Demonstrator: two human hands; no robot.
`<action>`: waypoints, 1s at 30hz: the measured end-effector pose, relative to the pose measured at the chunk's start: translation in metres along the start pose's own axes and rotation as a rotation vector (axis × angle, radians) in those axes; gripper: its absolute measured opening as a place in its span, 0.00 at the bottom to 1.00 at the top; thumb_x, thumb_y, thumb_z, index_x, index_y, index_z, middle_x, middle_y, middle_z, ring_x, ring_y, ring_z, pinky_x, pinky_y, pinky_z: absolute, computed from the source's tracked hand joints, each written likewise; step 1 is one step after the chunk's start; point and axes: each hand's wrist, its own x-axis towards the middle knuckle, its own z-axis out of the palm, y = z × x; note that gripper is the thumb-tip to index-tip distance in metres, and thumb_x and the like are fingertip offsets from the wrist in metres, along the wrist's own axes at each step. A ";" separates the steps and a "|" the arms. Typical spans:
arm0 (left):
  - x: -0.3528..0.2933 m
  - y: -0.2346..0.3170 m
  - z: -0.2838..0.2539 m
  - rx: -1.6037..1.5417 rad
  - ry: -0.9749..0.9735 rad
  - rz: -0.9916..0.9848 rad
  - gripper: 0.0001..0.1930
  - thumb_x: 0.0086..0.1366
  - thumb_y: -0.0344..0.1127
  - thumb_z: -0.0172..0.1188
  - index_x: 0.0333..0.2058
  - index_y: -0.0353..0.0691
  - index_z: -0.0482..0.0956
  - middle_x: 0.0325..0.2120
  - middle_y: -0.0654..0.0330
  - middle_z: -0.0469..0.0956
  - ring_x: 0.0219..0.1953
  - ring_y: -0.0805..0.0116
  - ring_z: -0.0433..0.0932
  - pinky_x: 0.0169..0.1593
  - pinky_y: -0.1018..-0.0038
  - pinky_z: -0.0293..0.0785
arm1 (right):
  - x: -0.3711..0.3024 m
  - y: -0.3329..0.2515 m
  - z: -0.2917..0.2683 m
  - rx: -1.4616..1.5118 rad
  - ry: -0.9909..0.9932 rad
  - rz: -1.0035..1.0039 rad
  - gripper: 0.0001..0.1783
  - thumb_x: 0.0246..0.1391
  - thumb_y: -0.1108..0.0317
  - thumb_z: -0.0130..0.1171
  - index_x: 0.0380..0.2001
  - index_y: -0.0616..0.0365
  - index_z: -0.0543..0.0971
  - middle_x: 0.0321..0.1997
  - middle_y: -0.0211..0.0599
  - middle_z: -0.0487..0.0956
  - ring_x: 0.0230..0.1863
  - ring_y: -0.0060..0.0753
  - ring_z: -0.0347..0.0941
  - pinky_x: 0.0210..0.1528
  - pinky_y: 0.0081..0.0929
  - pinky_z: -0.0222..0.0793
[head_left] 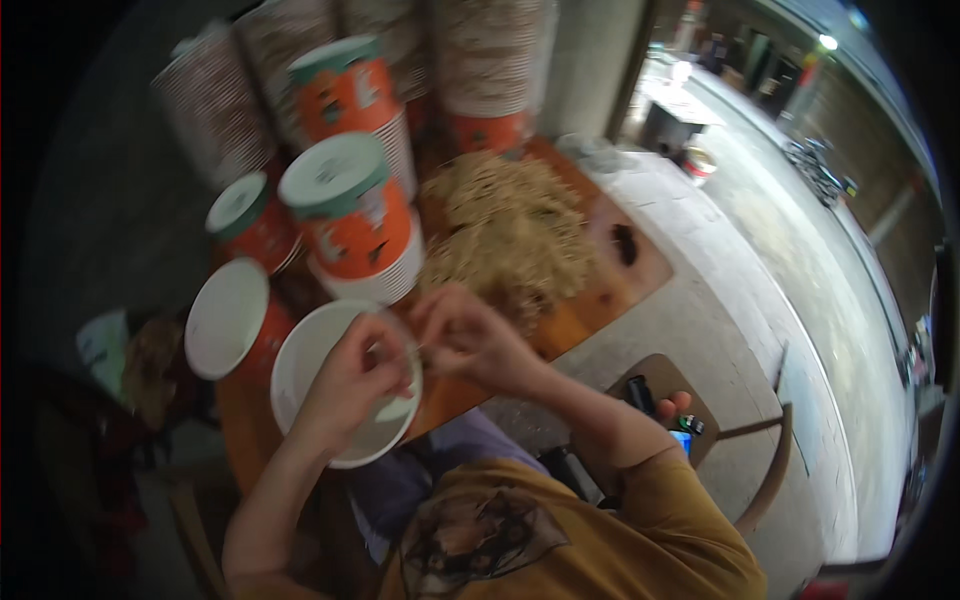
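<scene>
My left hand [362,375] is above a white paper tub [290,385], its fingers curled together in a pinch. Close beside it, my right hand [470,338] has its fingertips drawn together near the tub's right rim. Whatever sits between the fingers of either hand is too small and blurred to name. A heap of tan, dry, stringy strands [510,235] lies on the wooden table [640,265] just beyond my right hand. The inside of the tub is partly hidden by my left hand.
Nested orange paper tubs [365,235] with green bands stand behind. A white open tub [228,318] leans at the left. Tall wrapped tub stacks [490,60] line the back. A wooden chair [770,480] with small items on its seat stands at the right.
</scene>
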 end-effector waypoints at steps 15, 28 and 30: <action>-0.005 -0.001 0.006 0.404 0.072 0.303 0.14 0.58 0.21 0.51 0.41 0.40 0.60 0.31 0.60 0.66 0.33 0.71 0.69 0.38 0.72 0.71 | 0.004 -0.042 0.010 -0.543 -0.078 0.227 0.09 0.48 0.68 0.64 0.33 0.57 0.76 0.17 0.22 0.63 0.20 0.15 0.54 0.24 0.16 0.57; -0.011 0.008 0.013 0.645 0.224 0.265 0.06 0.61 0.27 0.53 0.38 0.36 0.70 0.31 0.55 0.72 0.32 0.59 0.74 0.37 0.67 0.70 | 0.001 -0.038 0.013 -0.606 0.012 0.143 0.07 0.49 0.71 0.62 0.30 0.59 0.74 0.18 0.27 0.65 0.20 0.16 0.58 0.24 0.18 0.60; -0.008 -0.003 0.011 0.651 0.220 0.299 0.05 0.61 0.27 0.53 0.37 0.36 0.70 0.29 0.55 0.72 0.31 0.58 0.74 0.37 0.67 0.70 | -0.004 -0.032 0.011 -0.542 0.030 0.146 0.08 0.49 0.71 0.62 0.31 0.60 0.74 0.20 0.29 0.68 0.22 0.17 0.63 0.27 0.17 0.64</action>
